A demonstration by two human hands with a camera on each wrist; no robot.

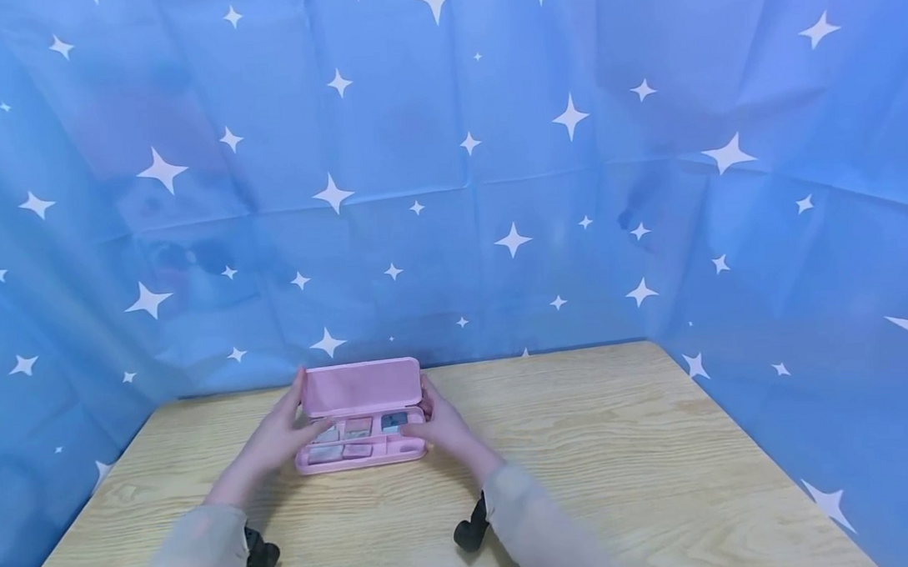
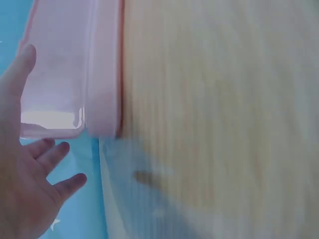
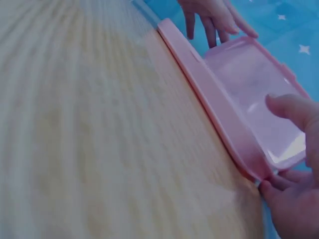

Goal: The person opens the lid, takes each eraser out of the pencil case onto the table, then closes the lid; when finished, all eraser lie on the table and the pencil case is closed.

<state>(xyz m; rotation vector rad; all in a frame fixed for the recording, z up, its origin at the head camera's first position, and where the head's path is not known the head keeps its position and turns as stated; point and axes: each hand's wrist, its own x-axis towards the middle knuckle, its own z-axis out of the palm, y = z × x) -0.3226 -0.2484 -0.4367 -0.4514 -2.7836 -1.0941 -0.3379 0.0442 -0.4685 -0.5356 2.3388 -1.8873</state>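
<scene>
A pink pencil case (image 1: 364, 465) lies on the table with its lid (image 1: 362, 388) raised at the back. Several small flat blocks sit in its compartments, among them a dark blue-grey one (image 1: 394, 421) at the right and a pinkish one (image 1: 358, 425) near the middle. At the left end is my left hand (image 1: 277, 433), fingers spread by the lid's edge, thumb reaching over the tray. My right hand (image 1: 445, 423) has its fingertips at the case's right end. Its thumb (image 3: 286, 107) stands raised, apart from the lid in the right wrist view.
The wooden table (image 1: 618, 461) extends in front of the case and far to its right. A blue curtain with white stars (image 1: 452, 233) hangs along the table's back and sides. Each wrist wears a black device, such as the one on the right (image 1: 472, 529).
</scene>
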